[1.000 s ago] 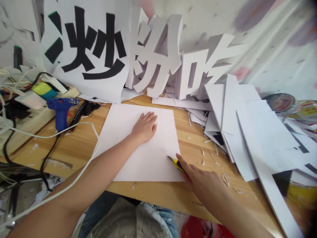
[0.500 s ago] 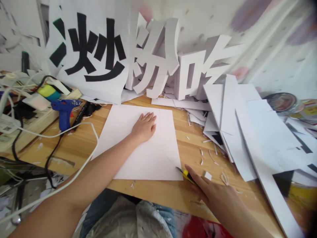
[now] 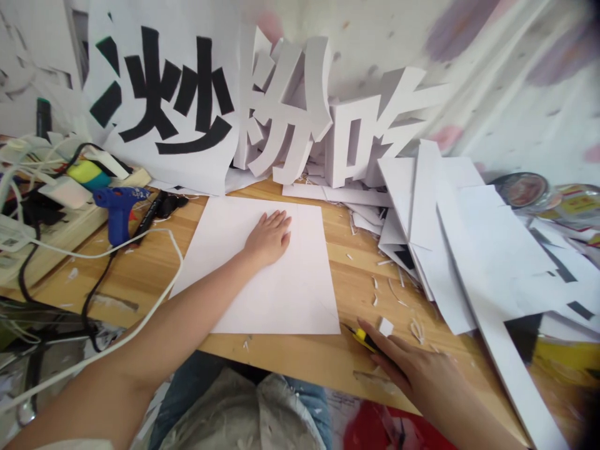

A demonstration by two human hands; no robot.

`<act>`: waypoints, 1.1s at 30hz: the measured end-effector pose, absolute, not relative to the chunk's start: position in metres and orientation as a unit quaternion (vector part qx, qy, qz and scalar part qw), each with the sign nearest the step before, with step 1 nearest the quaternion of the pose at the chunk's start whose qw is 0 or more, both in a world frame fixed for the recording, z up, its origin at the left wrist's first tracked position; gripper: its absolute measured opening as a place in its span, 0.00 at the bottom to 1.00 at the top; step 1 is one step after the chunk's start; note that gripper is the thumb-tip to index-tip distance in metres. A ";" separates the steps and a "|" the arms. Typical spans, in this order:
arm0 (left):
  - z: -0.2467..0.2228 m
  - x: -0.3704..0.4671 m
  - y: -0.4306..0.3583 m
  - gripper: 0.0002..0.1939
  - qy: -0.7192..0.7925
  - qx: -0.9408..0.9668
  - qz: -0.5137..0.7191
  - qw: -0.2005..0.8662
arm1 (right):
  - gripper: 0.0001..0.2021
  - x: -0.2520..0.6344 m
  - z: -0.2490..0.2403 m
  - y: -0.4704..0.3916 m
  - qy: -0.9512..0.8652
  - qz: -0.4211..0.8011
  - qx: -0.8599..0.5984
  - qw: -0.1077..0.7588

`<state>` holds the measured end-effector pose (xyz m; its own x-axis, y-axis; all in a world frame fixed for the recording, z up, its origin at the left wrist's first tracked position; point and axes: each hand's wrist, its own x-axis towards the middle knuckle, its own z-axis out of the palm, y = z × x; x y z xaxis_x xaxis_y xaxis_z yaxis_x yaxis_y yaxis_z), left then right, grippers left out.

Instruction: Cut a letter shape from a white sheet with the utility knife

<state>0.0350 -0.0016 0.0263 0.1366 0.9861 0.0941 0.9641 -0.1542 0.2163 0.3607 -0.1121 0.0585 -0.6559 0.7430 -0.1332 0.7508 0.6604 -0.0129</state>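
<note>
A white board (image 3: pixel 281 300) lies flat on the wooden table, its near edge close to the table's front edge. My left hand (image 3: pixel 269 237) rests palm down on its upper middle, fingers stretched out. In my right hand (image 3: pixel 417 369) is a yellow and black utility knife (image 3: pixel 363 337), its blade pointing left just past the board's lower right corner. A faint diagonal line shows on the board near that corner. Right by the knife sits a small white block (image 3: pixel 385 326).
White 3D characters (image 3: pixel 290 119) stand at the back, beside a sheet with black characters (image 3: pixel 159 94). White board offcuts (image 3: pixel 492 250) pile up on the right. A blue glue gun (image 3: pixel 119 215), a black marker (image 3: pixel 149 217) and a white cable (image 3: pixel 154 300) lie left. Scraps litter the table (image 3: pixel 365 269).
My right hand has drawn the knife slightly right and down, off the board's corner onto the table side. My left hand stays flat on the board. The view has shifted slightly.
</note>
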 end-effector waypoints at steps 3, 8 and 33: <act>0.026 0.035 -0.001 0.25 0.650 0.751 0.106 0.051 | 0.22 0.368 0.067 -0.109 0.908 -0.022 0.416 0.041; 0.025 0.036 -0.003 0.24 0.652 0.748 0.116 0.050 | 0.22 0.358 0.065 -0.091 0.866 0.086 0.492 0.026; 0.060 -0.009 0.043 0.15 0.705 0.664 0.249 0.005 | 0.17 0.254 0.049 -0.014 0.739 -0.310 0.543 -0.251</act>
<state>-0.0088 0.0433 0.0602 -0.1183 0.9389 0.3233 0.9336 -0.0057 0.3582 0.2540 -0.0141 0.0495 -0.2838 0.9582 0.0354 0.6470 0.2186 -0.7305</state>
